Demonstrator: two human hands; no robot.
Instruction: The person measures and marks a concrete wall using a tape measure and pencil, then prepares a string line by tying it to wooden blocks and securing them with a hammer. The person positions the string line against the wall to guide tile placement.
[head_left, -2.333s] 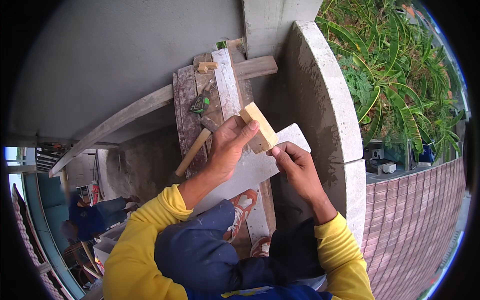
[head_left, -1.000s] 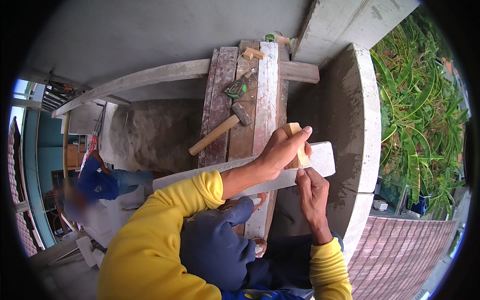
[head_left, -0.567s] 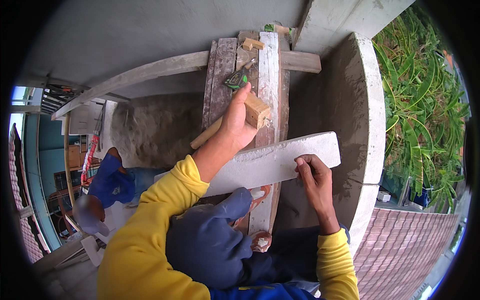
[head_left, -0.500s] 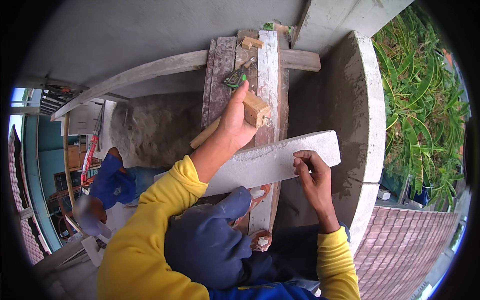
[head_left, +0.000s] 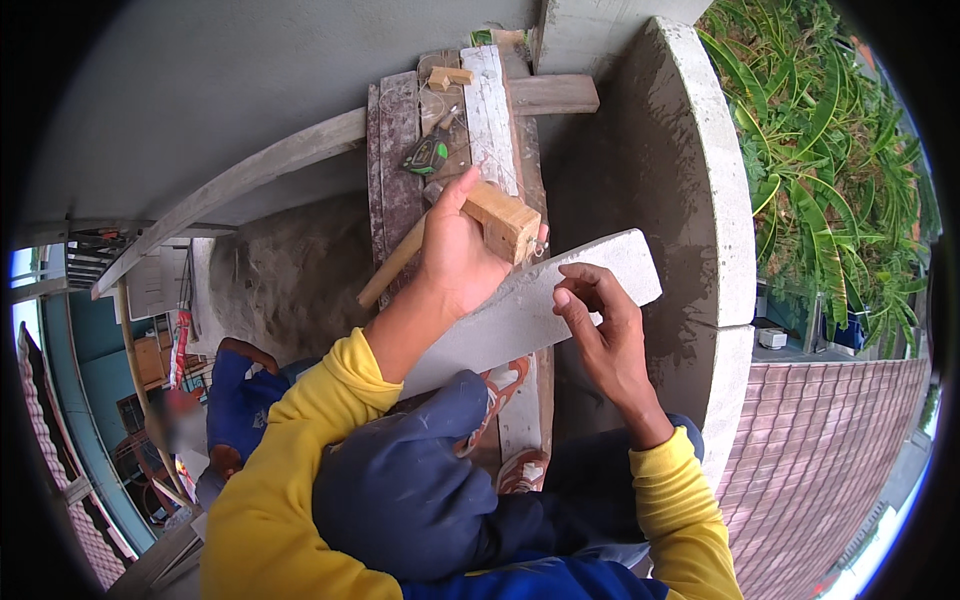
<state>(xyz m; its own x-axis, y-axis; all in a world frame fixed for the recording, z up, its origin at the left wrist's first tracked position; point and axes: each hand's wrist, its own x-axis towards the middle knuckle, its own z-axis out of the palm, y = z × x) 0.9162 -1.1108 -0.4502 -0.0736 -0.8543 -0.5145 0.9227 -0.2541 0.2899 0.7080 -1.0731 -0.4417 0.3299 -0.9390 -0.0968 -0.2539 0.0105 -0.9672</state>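
Observation:
My left hand, palm up, grips a small wooden block with thin string or wire at its near end. My right hand is held to the right, thumb and forefinger curled toward each other. Anything between those fingertips is too small to make out. Under both hands a long pale grey slab slants across, above my knee. Beyond my left hand a black and green tape measure lies on the planks. A wooden handle, perhaps a hammer's, shows beside my left wrist, partly hidden.
I am over a narrow scaffold of worn planks, with an L-shaped wood piece at its far end. A concrete wall borders the right side. Down to the left is a person in blue. Plants grow beyond the wall.
My view has shifted, so most things sit further left. The block is turned slightly in my left hand. My right hand has stayed close to the slab's right end, fingers still curled.

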